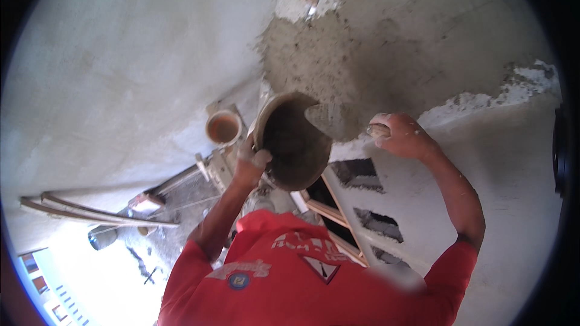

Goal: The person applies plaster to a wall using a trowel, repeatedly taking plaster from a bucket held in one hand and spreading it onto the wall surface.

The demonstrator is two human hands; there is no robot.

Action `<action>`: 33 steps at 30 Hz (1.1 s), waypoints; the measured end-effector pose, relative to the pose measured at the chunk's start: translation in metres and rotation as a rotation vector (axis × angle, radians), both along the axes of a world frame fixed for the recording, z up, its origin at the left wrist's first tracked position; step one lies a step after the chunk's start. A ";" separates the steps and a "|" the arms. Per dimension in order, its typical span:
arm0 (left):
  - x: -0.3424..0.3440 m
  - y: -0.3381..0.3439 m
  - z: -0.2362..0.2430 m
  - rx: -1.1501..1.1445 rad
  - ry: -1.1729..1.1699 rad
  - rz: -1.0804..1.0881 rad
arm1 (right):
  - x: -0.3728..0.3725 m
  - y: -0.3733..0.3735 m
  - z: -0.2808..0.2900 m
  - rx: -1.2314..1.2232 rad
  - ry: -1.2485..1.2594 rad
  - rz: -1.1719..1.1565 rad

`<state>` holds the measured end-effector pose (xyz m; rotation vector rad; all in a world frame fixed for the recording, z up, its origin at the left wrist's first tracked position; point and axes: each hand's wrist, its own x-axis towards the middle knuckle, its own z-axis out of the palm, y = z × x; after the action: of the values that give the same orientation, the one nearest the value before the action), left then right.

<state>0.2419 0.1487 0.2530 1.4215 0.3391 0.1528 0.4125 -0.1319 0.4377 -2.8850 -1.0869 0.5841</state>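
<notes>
My left hand [250, 168] grips the rim of a round mortar bucket [293, 172], its thumb over the edge. The bucket is tilted so its dark inside faces me; how much mortar it holds is hard to tell. Closed around a trowel's short handle is my right hand [399, 135], dusted with mortar. The trowel's blade [333, 119], grey with mortar, reaches left over the bucket's right rim. Just beyond both hands is a patch of wet, rough grey mortar [311, 54] on the wall.
Below left stands another bucket [223, 127] with a reddish-brown inside. Long wooden boards [96, 212] lean farther left, near a dark bucket [103, 237] on the ground. Rectangular openings [356, 175] pierce the right wall beside a wooden frame [338, 217]. A cable end [312, 0] sticks out above.
</notes>
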 end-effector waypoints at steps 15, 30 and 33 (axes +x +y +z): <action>0.019 -0.007 0.041 -0.172 -0.046 -0.120 | -0.054 -0.013 -0.093 -0.113 -0.373 0.397; 0.023 -0.033 0.065 -0.028 -0.070 -0.095 | -0.073 0.011 -0.153 0.343 0.186 -0.185; 0.019 -0.021 0.052 0.038 -0.106 -0.072 | -0.078 0.008 -0.151 0.441 0.179 -0.186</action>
<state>0.2605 0.1275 0.3053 1.4557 0.1986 0.1759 0.3347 -0.1235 0.2865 -2.4623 -0.7925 0.5063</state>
